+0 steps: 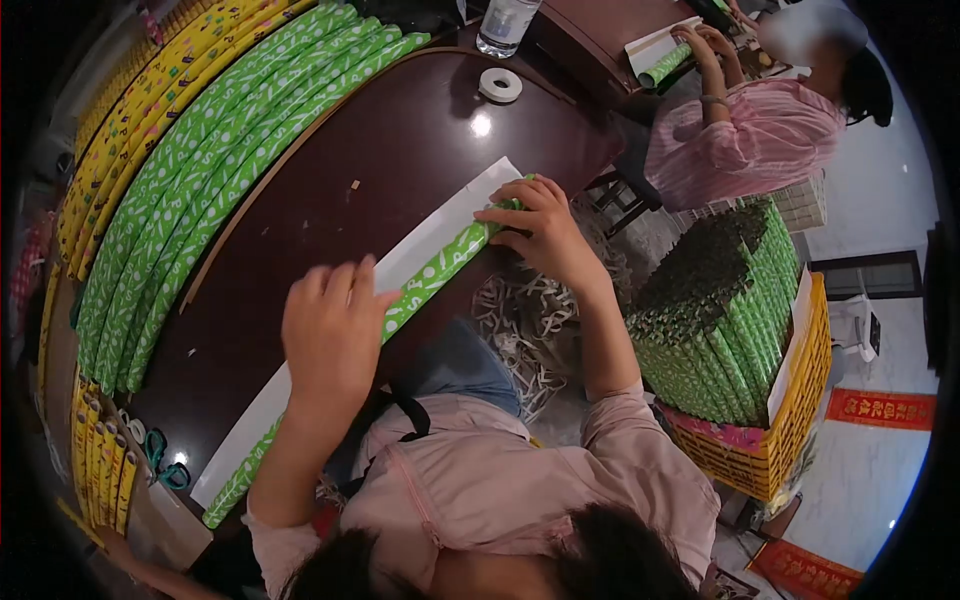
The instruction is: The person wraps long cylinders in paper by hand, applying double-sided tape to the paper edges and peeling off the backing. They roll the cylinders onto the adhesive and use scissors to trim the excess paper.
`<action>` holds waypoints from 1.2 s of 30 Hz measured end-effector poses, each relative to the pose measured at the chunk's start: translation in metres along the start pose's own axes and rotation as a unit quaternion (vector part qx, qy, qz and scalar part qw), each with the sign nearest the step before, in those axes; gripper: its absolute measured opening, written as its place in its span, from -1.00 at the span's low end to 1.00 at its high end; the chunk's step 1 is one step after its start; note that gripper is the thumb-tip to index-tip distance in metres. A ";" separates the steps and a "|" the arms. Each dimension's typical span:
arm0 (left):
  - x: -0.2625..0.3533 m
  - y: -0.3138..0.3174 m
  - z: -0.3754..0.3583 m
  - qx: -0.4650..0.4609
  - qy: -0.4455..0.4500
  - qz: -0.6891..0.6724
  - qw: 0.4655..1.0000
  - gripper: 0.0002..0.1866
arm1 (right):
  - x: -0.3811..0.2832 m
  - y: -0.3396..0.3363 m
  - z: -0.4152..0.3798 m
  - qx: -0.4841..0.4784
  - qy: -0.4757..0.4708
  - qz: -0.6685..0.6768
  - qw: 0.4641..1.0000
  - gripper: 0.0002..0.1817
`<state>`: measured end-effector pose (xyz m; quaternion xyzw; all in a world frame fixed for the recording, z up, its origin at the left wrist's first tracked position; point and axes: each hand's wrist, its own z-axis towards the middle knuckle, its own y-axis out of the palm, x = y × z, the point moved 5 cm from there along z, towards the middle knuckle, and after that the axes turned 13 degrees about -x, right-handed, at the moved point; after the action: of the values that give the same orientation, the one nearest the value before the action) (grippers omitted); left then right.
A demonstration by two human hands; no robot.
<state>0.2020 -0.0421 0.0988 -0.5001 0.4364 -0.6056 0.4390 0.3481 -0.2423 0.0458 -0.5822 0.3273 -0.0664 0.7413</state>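
Note:
A green wrapping paper roll (437,280) with white patterns lies slantwise along the near edge of the dark table. Its white underside (415,240) shows as a flat strip beyond the rolled part. My right hand (545,228) wraps its fingers around the far right end of the roll. Farther left, my left hand (335,325) is over the paper, its slightly blurred fingers stretched and a little apart, the thumb beside the roll. My left forearm hides part of the roll.
Green rolls (215,190) and yellow rolls (130,110) are stacked at left. White tape (500,86), a bottle (508,25) and scissors (165,462) lie on the table (330,140). Paper scraps (525,335) cover the floor. A yellow crate (745,460) holds rolls. A co-worker (740,150) sits at upper right.

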 end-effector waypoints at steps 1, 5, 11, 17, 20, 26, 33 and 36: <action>0.001 0.009 0.029 -0.014 0.017 -0.036 0.999 -0.68 | 0.000 -0.001 0.000 0.008 -0.003 0.005 1.000 -0.58; 0.006 0.070 0.123 -0.082 -0.055 -0.113 0.989 -0.65 | -0.001 -0.003 0.000 0.010 0.007 0.017 1.000 -0.59; 0.015 0.082 0.145 -0.171 -0.113 -0.108 0.973 -0.75 | 0.004 -0.003 0.000 -0.005 -0.010 0.037 0.999 -0.58; 0.004 0.095 0.149 -0.168 -0.118 -0.215 0.955 -0.78 | 0.004 -0.001 0.002 -0.024 -0.012 0.054 0.998 -0.55; 0.004 0.096 0.148 -0.166 -0.092 -0.233 0.954 -0.78 | 0.005 0.000 0.002 -0.035 -0.002 0.056 0.998 -0.54; -0.004 0.103 0.149 -0.164 -0.070 -0.291 0.940 -0.78 | 0.003 -0.008 0.003 -0.015 0.010 0.092 0.996 -0.52; 0.002 0.101 0.150 -0.168 -0.113 -0.214 0.956 -0.80 | 0.013 -0.011 0.029 0.116 0.098 0.011 0.988 -0.79; -0.001 0.101 0.149 -0.190 -0.104 -0.242 0.946 -0.79 | 0.007 -0.003 0.037 0.101 0.107 -0.035 0.988 -0.90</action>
<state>0.3587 -0.0778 0.0187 -0.7249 0.3617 -0.5438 0.2190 0.3751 -0.2164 0.0499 -0.5053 0.3759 -0.1871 0.7539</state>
